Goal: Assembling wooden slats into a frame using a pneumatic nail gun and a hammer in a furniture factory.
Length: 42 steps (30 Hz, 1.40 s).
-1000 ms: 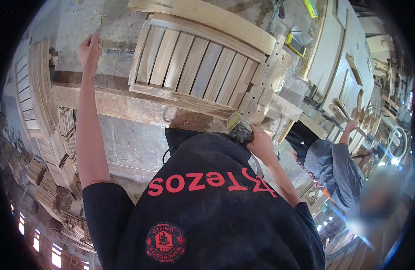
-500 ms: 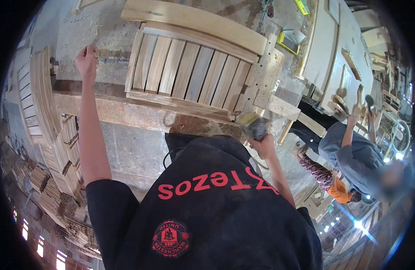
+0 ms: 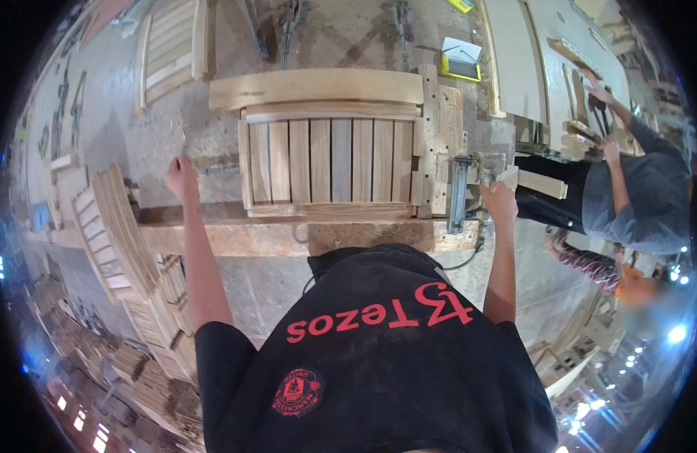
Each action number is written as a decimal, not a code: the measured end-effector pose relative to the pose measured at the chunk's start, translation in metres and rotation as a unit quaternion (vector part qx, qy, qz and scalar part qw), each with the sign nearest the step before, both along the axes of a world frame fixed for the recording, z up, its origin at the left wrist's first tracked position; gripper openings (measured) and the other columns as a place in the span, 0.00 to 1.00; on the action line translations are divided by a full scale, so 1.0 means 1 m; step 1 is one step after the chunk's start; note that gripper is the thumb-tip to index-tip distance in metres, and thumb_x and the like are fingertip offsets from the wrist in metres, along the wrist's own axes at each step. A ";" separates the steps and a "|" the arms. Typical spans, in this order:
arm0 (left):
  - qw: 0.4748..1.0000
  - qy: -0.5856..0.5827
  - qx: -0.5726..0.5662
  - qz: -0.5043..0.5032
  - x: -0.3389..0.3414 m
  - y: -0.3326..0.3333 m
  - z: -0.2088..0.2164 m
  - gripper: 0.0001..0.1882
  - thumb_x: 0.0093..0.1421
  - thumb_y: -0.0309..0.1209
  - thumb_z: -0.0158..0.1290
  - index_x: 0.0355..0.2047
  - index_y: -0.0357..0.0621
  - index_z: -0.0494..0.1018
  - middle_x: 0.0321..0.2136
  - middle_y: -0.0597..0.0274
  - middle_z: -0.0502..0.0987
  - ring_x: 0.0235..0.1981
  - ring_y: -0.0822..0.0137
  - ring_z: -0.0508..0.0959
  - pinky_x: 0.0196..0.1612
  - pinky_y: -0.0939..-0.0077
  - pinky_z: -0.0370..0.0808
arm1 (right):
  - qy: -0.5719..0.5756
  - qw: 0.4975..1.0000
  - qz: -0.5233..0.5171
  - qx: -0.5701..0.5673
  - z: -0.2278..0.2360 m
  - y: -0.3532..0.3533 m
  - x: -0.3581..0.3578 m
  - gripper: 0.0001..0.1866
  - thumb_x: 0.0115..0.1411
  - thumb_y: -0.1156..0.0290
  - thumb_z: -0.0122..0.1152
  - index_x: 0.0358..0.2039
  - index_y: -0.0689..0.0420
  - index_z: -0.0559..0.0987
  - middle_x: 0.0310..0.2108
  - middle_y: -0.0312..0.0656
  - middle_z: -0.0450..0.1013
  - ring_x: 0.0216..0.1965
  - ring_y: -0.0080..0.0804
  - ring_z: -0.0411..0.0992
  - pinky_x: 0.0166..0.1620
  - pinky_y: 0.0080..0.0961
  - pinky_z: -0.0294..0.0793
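Note:
A slatted wooden panel [image 3: 320, 160] lies flat on the workbench in front of me, its slats running away from me. Along its far side rests a wide, bare board [image 3: 318, 89]. My left hand [image 3: 184, 180] hovers left of the panel, apart from it, with curled fingers; whatever they may hold is hidden. My right hand [image 3: 500, 202] is closed at the bench's right end, beside a metal clamp [image 3: 459, 195]. A blurred greyish thing [image 3: 486, 164] shows just beyond its fingers; I cannot make out what it is. Between panel and clamp stand drilled wooden strips [image 3: 429, 143].
A yellow-edged box [image 3: 461, 60] lies at the far right. Another slatted panel [image 3: 171, 49] lies far left, and stacked slatted frames [image 3: 111, 234] stand near left. On the right, a person in grey [image 3: 635, 192] works at another bench. The bench's front edge [image 3: 303, 238] is before me.
My right hand has moved right, away from the panel's near right corner; the yellow-and-black power tool it held no longer shows clearly. My view has shifted, and my left hand remains curled.

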State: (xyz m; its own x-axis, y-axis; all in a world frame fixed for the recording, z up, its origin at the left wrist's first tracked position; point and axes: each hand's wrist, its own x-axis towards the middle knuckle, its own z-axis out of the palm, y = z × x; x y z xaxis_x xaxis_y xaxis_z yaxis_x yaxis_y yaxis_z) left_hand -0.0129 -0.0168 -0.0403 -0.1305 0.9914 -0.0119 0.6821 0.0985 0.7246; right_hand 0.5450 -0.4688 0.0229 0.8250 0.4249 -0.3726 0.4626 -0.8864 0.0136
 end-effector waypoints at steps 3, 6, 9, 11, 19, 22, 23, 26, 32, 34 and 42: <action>1.000 0.009 0.011 -0.014 0.011 -0.001 0.001 0.16 0.61 0.37 0.47 0.21 0.41 0.73 0.14 0.61 0.71 0.15 0.71 0.71 0.21 0.70 0.66 | 0.024 0.988 -0.067 0.134 0.001 -0.001 -0.036 0.23 0.54 0.50 0.56 0.33 0.60 0.80 0.32 0.57 0.78 0.38 0.58 0.76 0.41 0.47 0.75; 0.997 0.070 -0.009 -0.014 -0.001 0.006 -0.008 0.18 0.60 0.40 0.48 0.23 0.37 0.73 0.17 0.52 0.73 0.18 0.62 0.73 0.25 0.62 0.68 | 0.077 0.976 -0.097 0.181 -0.001 0.011 -0.083 0.18 0.54 0.56 0.57 0.32 0.59 0.81 0.29 0.54 0.78 0.35 0.53 0.77 0.39 0.41 0.75; 0.992 0.122 -0.012 -0.032 -0.013 0.015 -0.024 0.19 0.59 0.42 0.49 0.25 0.35 0.74 0.22 0.43 0.75 0.25 0.49 0.75 0.31 0.55 0.69 | 0.165 0.948 -0.096 0.253 -0.009 0.019 -0.125 0.15 0.55 0.59 0.59 0.32 0.59 0.81 0.28 0.51 0.78 0.33 0.50 0.78 0.37 0.38 0.75; 0.989 0.137 -0.020 -0.058 -0.014 0.018 -0.029 0.20 0.59 0.43 0.48 0.26 0.36 0.75 0.24 0.43 0.76 0.27 0.46 0.76 0.32 0.55 0.69 | 0.179 0.943 -0.078 0.268 -0.015 0.025 -0.141 0.14 0.55 0.60 0.59 0.31 0.59 0.80 0.28 0.50 0.78 0.32 0.49 0.78 0.36 0.37 0.75; 0.979 0.180 0.047 -0.087 -0.011 0.017 -0.020 0.18 0.60 0.39 0.51 0.20 0.38 0.73 0.14 0.54 0.72 0.16 0.61 0.73 0.25 0.61 0.68 | 0.244 0.911 0.023 0.331 -0.019 0.060 -0.161 0.15 0.56 0.59 0.60 0.28 0.60 0.78 0.24 0.52 0.76 0.29 0.50 0.77 0.33 0.37 0.74; 0.972 0.220 -0.031 -0.081 0.002 0.011 -0.008 0.19 0.58 0.45 0.50 0.28 0.39 0.77 0.27 0.43 0.78 0.31 0.44 0.78 0.35 0.53 0.71 | 0.226 0.910 0.001 0.348 -0.030 0.058 -0.162 0.13 0.56 0.60 0.60 0.28 0.58 0.78 0.22 0.52 0.75 0.28 0.51 0.76 0.31 0.39 0.73; 0.955 0.246 -0.035 -0.164 0.001 0.007 -0.004 0.20 0.58 0.45 0.50 0.29 0.38 0.78 0.28 0.43 0.78 0.32 0.43 0.78 0.35 0.53 0.72 | 0.214 0.913 -0.010 0.348 -0.036 0.058 -0.164 0.13 0.56 0.60 0.60 0.28 0.58 0.78 0.21 0.52 0.75 0.27 0.51 0.76 0.30 0.39 0.73; 0.844 0.370 -0.127 -0.367 -0.028 0.023 0.016 0.20 0.58 0.45 0.51 0.28 0.37 0.77 0.28 0.41 0.78 0.33 0.43 0.79 0.35 0.53 0.72 | 0.201 0.936 0.029 0.287 -0.024 0.085 -0.168 0.11 0.56 0.61 0.60 0.28 0.57 0.78 0.20 0.51 0.74 0.25 0.52 0.75 0.29 0.40 0.73; 0.730 0.382 -0.322 -0.467 0.082 0.015 0.184 0.21 0.60 0.42 0.52 0.20 0.36 0.72 0.18 0.49 0.75 0.21 0.57 0.77 0.24 0.63 0.71 | 0.208 0.891 -0.077 0.396 0.010 0.106 -0.181 0.08 0.57 0.65 0.60 0.27 0.56 0.78 0.19 0.50 0.74 0.25 0.51 0.75 0.28 0.40 0.73; 0.825 0.221 -0.327 -0.405 0.102 0.016 0.182 0.22 0.61 0.42 0.52 0.15 0.38 0.68 0.12 0.55 0.71 0.14 0.62 0.73 0.18 0.67 0.67 | 0.174 0.903 -0.047 0.391 -0.007 0.115 -0.183 0.08 0.57 0.65 0.59 0.27 0.56 0.78 0.19 0.50 0.74 0.25 0.52 0.75 0.28 0.40 0.73; 0.700 -0.595 -0.393 0.029 0.189 0.016 0.074 0.13 0.63 0.38 0.48 0.21 0.54 0.65 0.08 0.73 0.54 0.09 0.73 0.52 0.14 0.75 0.51 | 0.345 0.774 -0.212 0.487 -0.001 0.215 -0.138 0.17 0.63 0.61 0.54 0.27 0.63 0.77 0.19 0.39 0.73 0.22 0.22 0.71 0.26 0.24 0.68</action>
